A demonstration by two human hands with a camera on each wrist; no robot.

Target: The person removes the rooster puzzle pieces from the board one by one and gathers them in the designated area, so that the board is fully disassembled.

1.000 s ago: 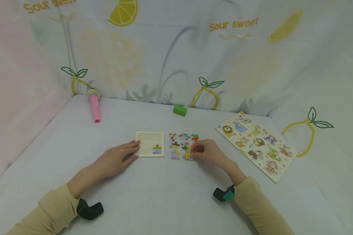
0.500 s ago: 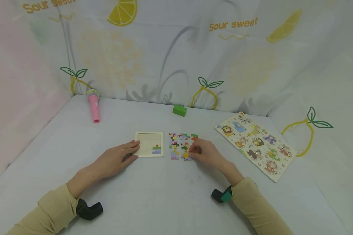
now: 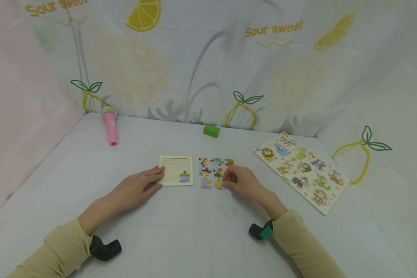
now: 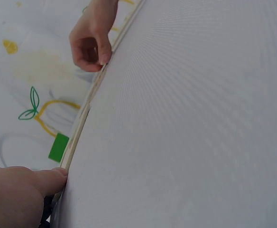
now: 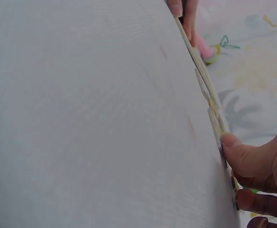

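A shallow wooden puzzle tray (image 3: 176, 157) lies in the middle of the table, one printed piece (image 3: 185, 178) fitted in its lower right corner. My left hand (image 3: 135, 190) rests with straight fingers on the tray's left rim. Just right of the tray, several colourful jigsaw pieces (image 3: 205, 183) lie in rough rows. At their right edge my right hand (image 3: 244, 181) has curled fingers and pinches a jigsaw piece, mostly hidden beneath the fingertips. In the right wrist view, the thumb (image 5: 247, 156) touches the edge of the thin pieces, seen side-on.
A green block (image 3: 211, 131) sits behind the pieces. Far left lies a pink toy microphone (image 3: 111, 127). On the right is an animal puzzle board (image 3: 302, 170), set at an angle. A printed cloth backdrop (image 3: 194, 58) stands along the table's back edge.
My right hand has shifted slightly left along the edge of the pieces, its fingertips closer together. The left hand stays on the tray rim.
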